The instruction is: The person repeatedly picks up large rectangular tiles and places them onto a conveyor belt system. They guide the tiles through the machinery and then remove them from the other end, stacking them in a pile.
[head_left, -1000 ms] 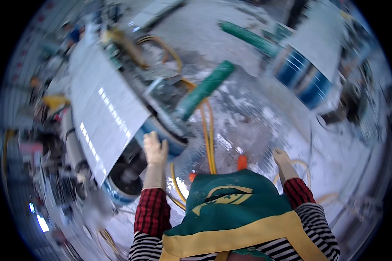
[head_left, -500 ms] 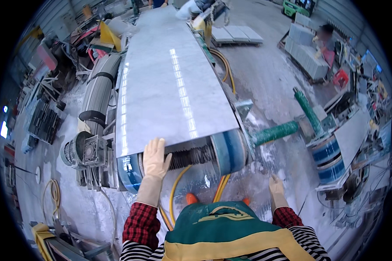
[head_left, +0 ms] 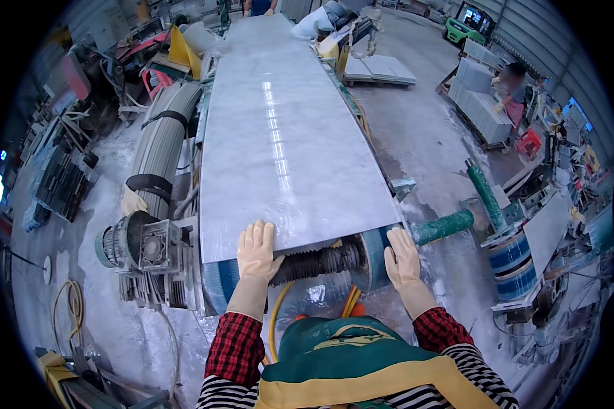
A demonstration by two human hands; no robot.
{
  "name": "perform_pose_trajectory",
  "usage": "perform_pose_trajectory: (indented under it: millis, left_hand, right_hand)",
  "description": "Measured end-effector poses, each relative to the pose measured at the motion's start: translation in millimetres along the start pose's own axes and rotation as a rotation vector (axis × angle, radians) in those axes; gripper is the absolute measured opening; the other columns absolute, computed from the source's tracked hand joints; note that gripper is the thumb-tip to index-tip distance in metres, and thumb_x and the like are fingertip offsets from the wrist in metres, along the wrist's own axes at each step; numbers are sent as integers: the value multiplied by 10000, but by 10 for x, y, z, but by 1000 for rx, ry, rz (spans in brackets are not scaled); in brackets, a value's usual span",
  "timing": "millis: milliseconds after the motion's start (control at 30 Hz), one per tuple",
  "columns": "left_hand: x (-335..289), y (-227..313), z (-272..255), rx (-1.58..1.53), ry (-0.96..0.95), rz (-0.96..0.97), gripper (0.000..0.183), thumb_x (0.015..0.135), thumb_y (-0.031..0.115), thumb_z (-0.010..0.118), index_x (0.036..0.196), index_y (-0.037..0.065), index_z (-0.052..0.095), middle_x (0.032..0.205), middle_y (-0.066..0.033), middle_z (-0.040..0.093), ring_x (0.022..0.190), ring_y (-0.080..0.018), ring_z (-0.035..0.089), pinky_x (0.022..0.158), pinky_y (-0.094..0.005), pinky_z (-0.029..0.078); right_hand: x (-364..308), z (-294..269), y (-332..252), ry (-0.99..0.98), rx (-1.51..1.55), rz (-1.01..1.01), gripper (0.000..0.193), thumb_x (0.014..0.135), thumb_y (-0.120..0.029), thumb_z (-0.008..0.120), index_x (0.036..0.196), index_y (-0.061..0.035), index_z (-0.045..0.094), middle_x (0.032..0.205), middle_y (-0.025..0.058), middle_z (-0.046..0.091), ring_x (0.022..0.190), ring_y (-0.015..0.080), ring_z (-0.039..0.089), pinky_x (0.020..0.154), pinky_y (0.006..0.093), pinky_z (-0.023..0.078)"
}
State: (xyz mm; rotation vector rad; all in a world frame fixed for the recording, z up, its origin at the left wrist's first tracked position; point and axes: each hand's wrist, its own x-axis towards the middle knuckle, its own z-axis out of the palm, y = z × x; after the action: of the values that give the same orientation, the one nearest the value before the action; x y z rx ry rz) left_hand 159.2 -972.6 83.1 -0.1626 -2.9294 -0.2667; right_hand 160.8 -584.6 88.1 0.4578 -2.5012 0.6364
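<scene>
A long, glossy pale grey stone slab (head_left: 286, 157) lies over a conveyor, its near edge above the blue end roller (head_left: 220, 283). My left hand (head_left: 256, 249), in a cream rubber glove, rests with fingers stretched out on the slab's near edge, left of its middle. At the near right corner, my right hand (head_left: 403, 255) wears the same kind of glove. Its fingers are extended and close together over the slab's corner and the roller's right end. Between the blue roller sections shows a dark ribbed shaft (head_left: 319, 264).
A motor with gearbox (head_left: 147, 244) stands left of the roller, beside a strapped grey bundle (head_left: 160, 146). Green cylinder (head_left: 443, 227) juts out at the right. One person (head_left: 260, 7) stands at the slab's far end; another (head_left: 513, 92) is beside stacked slabs (head_left: 481, 109). Yellow hoses (head_left: 276, 320) run below.
My right hand has come up from beside my body to the slab's near right corner. My left hand stays on the near edge. The slab sits slightly lower and further right in view.
</scene>
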Motion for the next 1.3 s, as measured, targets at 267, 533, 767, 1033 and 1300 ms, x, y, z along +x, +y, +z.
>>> perform_pose_trajectory:
  millis: [267, 533, 767, 1033, 1300]
  left_hand:
    - [388, -632, 259, -320, -261, 35, 752, 947, 504, 657, 1520, 85, 410, 1560, -177, 414, 1461, -391, 351, 1210, -494, 276]
    - [640, -100, 187, 122, -43, -232, 661, 1000, 490, 550, 1533, 123, 414, 1588, -178, 398, 1484, -395, 327, 1223, -556, 226]
    - [677, -89, 137, 113, -97, -241, 662, 999, 477, 532, 1537, 108, 422, 1601, -206, 375, 1489, -430, 302, 1214, -574, 220]
    - [699, -52, 133, 122, -85, -240, 639, 993, 445, 553, 1526, 118, 419, 1579, -200, 401, 1479, -415, 327, 1224, -568, 217]
    - [627, -165, 248, 51, 24, -237, 597, 995, 404, 568, 1511, 124, 457, 1574, -186, 426, 1472, -399, 350, 1226, -547, 231]
  right_hand:
    - [722, 636, 387, -138, -90, -139, 481, 922, -205, 666, 1346, 5, 580, 1384, 249, 588, 1292, 452, 530, 1116, 513, 421]
    - [1338, 955, 530, -338, -111, -267, 680, 918, -336, 717, 1480, -26, 493, 1515, 235, 505, 1408, 437, 453, 1204, 501, 330]
    - [1491, 991, 550, -376, -28, -238, 688, 913, -355, 710, 1481, -33, 493, 1525, 232, 493, 1420, 437, 437, 1212, 523, 308]
    - [1521, 968, 580, -357, -6, -238, 674, 905, -365, 694, 1461, -33, 509, 1507, 225, 506, 1419, 410, 435, 1217, 515, 299]
    - [1473, 934, 532, -342, -18, -208, 606, 930, -352, 666, 1431, -37, 535, 1486, 218, 526, 1411, 406, 446, 1224, 496, 295]
